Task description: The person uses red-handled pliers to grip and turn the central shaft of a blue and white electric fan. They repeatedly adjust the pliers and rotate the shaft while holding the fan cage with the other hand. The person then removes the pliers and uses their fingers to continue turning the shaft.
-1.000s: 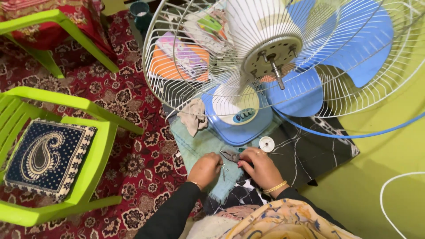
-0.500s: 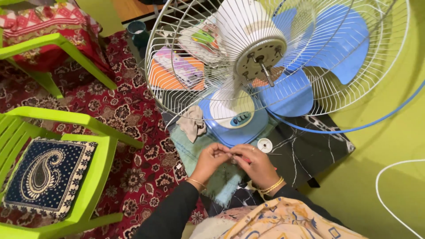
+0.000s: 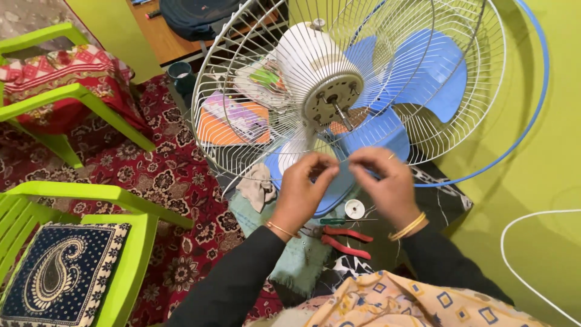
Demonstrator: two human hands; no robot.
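While both hands are raised w/ fingertips pinched, left hand point(image 3: 301, 189) & right hand point(image 3: 387, 184) grip something tiny, prob. a thin wire; fan motor point(image 3: 319, 79) bare, blades point(image 3: 417, 79) loose behind grille point(image 3: 254, 72); pliers point(image 3: 345, 240) lie unused below.

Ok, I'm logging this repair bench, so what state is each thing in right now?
White wire fan guard: front half off, motor shaft bare.
Blue plastic fan blade: off the shaft, behind the guard.
Red-handled pliers: lying on the floor, unheld.
Left hand: raised, fingertips pinched.
Right hand: raised, fingertips pinched.
Lime green plastic chair: upright, cushioned.
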